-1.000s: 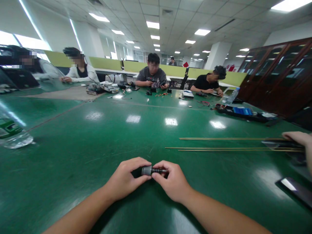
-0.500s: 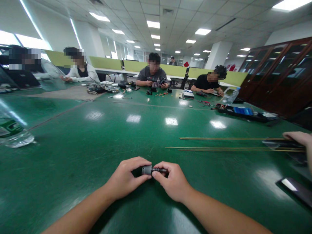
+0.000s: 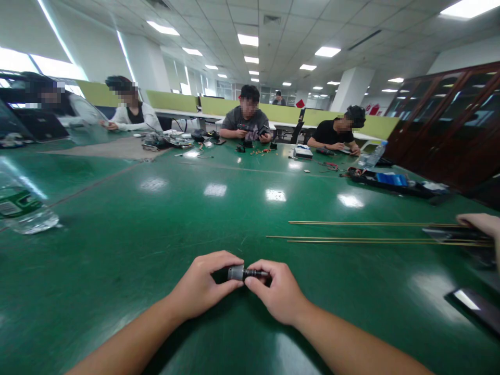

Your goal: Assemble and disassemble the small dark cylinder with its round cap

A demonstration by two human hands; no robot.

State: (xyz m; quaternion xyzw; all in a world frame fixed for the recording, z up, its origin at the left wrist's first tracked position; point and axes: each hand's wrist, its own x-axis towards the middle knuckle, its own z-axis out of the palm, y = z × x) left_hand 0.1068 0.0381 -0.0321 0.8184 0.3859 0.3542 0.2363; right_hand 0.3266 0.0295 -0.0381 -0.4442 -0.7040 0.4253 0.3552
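Note:
In the middle foreground, just above the green table, my left hand (image 3: 213, 273) pinches a grey metal cylinder (image 3: 236, 272) between thumb and fingers. A dark ribbed shaft (image 3: 255, 273) extends from its right end, and my right hand (image 3: 275, 286) grips that shaft with thumb and forefinger. Cylinder and shaft lie in one line, roughly level, so the two hands almost meet. Part of the shaft is covered by my right fingers. Whether the two pieces are joined or only touching, I cannot tell.
Long thin brass-coloured rods (image 3: 351, 239) lie to the right, near another person's hand (image 3: 480, 223). A phone (image 3: 476, 310) rests at far right, a water bottle (image 3: 29, 211) at left. Across the table (image 3: 175, 219), several people sit by tools and a black tray (image 3: 394, 183).
The view has shifted very slightly. Both hands keep the same grip on the cylinder and shaft.

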